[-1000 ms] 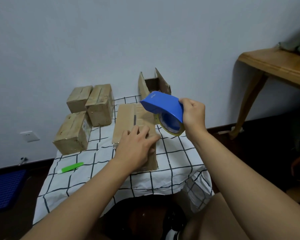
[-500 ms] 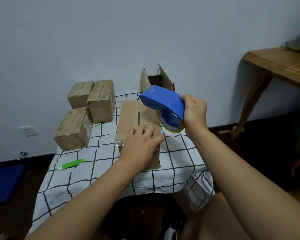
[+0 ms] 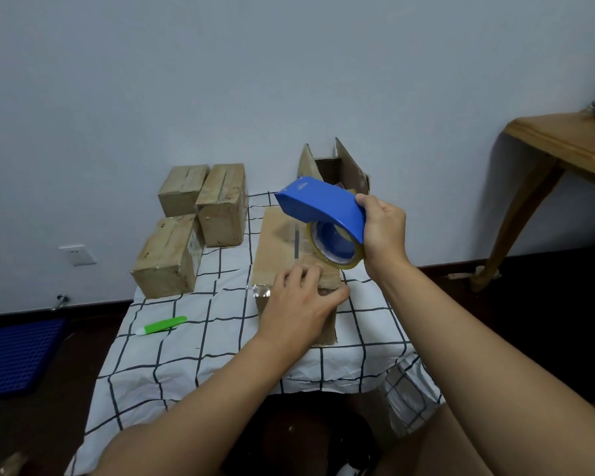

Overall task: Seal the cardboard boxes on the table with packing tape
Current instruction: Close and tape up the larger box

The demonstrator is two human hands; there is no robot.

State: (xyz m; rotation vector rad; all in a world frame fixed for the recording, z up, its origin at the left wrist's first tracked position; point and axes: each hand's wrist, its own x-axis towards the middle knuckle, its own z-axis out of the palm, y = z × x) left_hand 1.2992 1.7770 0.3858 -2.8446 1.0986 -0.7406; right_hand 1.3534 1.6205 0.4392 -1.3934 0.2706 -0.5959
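A long cardboard box [image 3: 278, 249] lies in the middle of the table [image 3: 200, 345], flaps closed, with a shiny strip of tape at its near edge. My left hand [image 3: 301, 304] presses flat on the box's near end, fingers straight. My right hand [image 3: 383, 231] grips a blue tape dispenser [image 3: 323, 207] with a roll of clear tape, held just above the box's right side. Three taped boxes [image 3: 220, 204] stand at the back left. An open box [image 3: 344, 166] with raised flaps stands behind the dispenser.
A green and white marker [image 3: 162, 325] lies on the checked cloth at the left. A wooden table [image 3: 564, 139] stands at the right, and a blue crate [image 3: 14, 355] sits on the floor at the left. A wall socket [image 3: 77, 254] is on the wall.
My right hand has raised the dispenser a little and tilted it. My left hand has slid slightly toward the box's near edge.
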